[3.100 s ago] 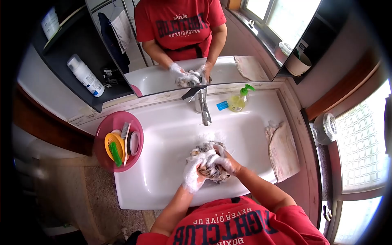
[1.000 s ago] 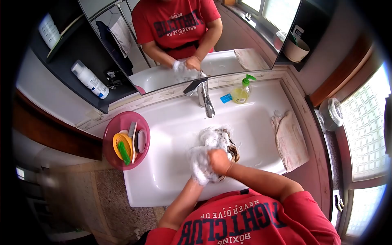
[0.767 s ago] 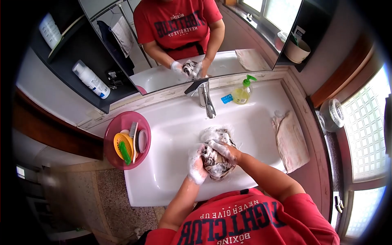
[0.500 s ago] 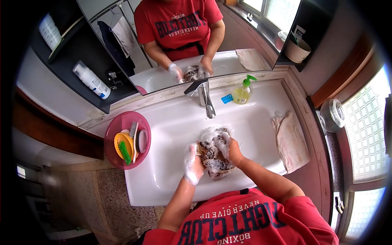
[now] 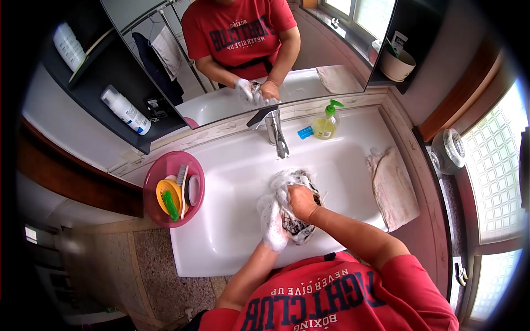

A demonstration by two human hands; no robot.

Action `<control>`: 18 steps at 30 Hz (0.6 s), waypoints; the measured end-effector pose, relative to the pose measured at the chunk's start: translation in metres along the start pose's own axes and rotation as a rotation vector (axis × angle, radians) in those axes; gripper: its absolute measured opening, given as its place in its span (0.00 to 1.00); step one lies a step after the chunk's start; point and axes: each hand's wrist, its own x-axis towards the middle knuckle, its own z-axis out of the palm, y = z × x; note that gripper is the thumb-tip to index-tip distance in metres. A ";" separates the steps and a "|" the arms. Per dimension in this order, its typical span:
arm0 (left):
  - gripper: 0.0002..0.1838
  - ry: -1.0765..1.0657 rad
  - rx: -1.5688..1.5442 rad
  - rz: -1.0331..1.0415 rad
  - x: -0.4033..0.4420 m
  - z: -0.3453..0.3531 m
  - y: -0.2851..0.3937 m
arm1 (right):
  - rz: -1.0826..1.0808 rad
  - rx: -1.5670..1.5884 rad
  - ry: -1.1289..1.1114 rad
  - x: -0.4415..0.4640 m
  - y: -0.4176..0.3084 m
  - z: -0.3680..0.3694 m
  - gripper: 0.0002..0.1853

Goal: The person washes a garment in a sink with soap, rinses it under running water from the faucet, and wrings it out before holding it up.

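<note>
Right grip (image 5: 302, 203): closed like a fist over the top of the wet cloth, with its fingers folded in
Left grip (image 5: 273, 225): against the left side of the same cloth, covered in white suds; the suds hide its fingers, so I cannot tell how far it is closed
Wet cloth (image 5: 300, 227): dark and light, bunched up and soapy, under the right grip and beside the left grip, in the sink
Suds (image 5: 287, 179): white and fluffy, on the cloth and just ahead of both grips
Sink (image 5: 232, 171): big and white, all around the grips and the cloth
Tap (image 5: 274, 132): shiny, ahead of the grips, at the back of the sink
Soap bottle (image 5: 324, 128): see-through with yellow soap and a green pump, standing ahead and to the right of the grips
Blue thing (image 5: 305, 132): small and flat, just left of the soap bottle
Pale cloth (image 5: 393, 190): lying on the right side of the sink, well apart from the right grip
Pink bowl (image 5: 156, 164): to the left of the left grip, with a yellow basket (image 5: 163, 187), a green thing (image 5: 170, 206) and a white brush (image 5: 181, 179) in it
Mirror (image 5: 314, 49): beyond the tap, showing the red shirt and both grips
</note>
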 end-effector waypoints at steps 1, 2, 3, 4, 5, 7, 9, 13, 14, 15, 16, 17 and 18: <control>0.26 -0.001 0.001 0.000 0.000 -0.003 0.000 | 0.020 0.000 -0.014 0.001 0.002 0.000 0.06; 0.25 0.067 0.043 -0.049 0.004 -0.010 -0.002 | 0.002 0.001 -0.012 -0.003 0.001 0.002 0.06; 0.25 0.134 0.082 -0.098 0.010 -0.023 -0.006 | -0.016 -0.001 -0.012 -0.010 -0.008 -0.001 0.05; 0.23 0.082 -0.095 -0.177 0.031 -0.091 -0.036 | -0.047 0.050 -0.028 -0.017 -0.021 -0.006 0.06; 0.23 0.082 -0.096 -0.176 0.031 -0.095 -0.039 | -0.073 0.040 -0.102 -0.025 -0.029 -0.004 0.07; 0.21 -0.084 -0.037 -0.035 0.030 -0.097 -0.043 | -0.256 0.021 -0.210 -0.038 -0.041 -0.002 0.06; 0.20 -0.169 -0.005 0.034 0.027 -0.088 -0.040 | -0.210 -0.005 -0.133 -0.032 -0.024 0.010 0.08; 0.21 0.016 -0.107 -0.216 0.014 -0.015 0.003 | 0.259 0.077 -0.015 0.006 0.022 0.004 0.14; 0.21 -0.001 -0.109 -0.225 0.013 -0.008 0.008 | 0.256 0.078 -0.016 0.010 0.031 0.002 0.14; 0.21 -0.019 -0.113 -0.231 0.013 -0.003 0.011 | 0.202 0.309 -0.037 0.014 0.033 -0.004 0.17; 0.23 0.007 -0.067 -0.219 0.015 -0.003 0.014 | 0.148 0.539 -0.058 0.016 0.034 -0.007 0.21; 0.23 0.006 -0.070 -0.216 0.019 -0.010 0.015 | 0.215 0.649 -0.175 0.012 0.031 -0.008 0.25; 0.23 -0.007 -0.005 -0.217 0.025 -0.022 0.014 | 0.086 0.557 -0.218 0.009 0.019 -0.014 0.26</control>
